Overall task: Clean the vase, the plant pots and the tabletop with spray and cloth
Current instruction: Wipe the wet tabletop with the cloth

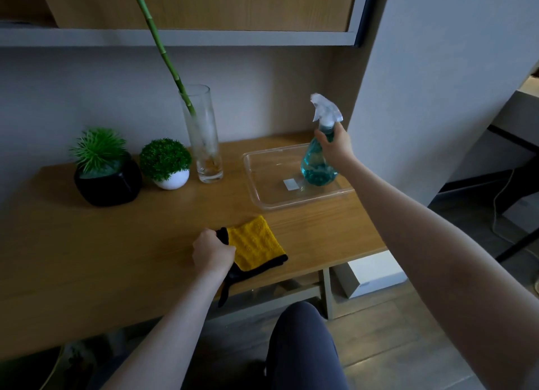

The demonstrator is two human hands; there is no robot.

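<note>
A tall clear glass vase (205, 144) with a green bamboo stalk (157, 36) stands at the back of the wooden tabletop (102, 243). Left of it sit a white pot (172, 181) with a round green plant and a black pot (108, 185) with a spiky plant. My right hand (335, 147) grips the neck of a blue spray bottle (318, 165), which is over or in a clear plastic tray (262, 197). My left hand (213, 251) is closed on the left edge of a yellow cloth (256, 243) with black trim, lying near the front edge.
A grey shelf with a wooden cabinet front (204, 7) overhangs the back of the table. A wall corner (408, 98) rises just right of the tray. A white box (373, 273) sits under the table's right end. My knee (303, 346) is below the front edge.
</note>
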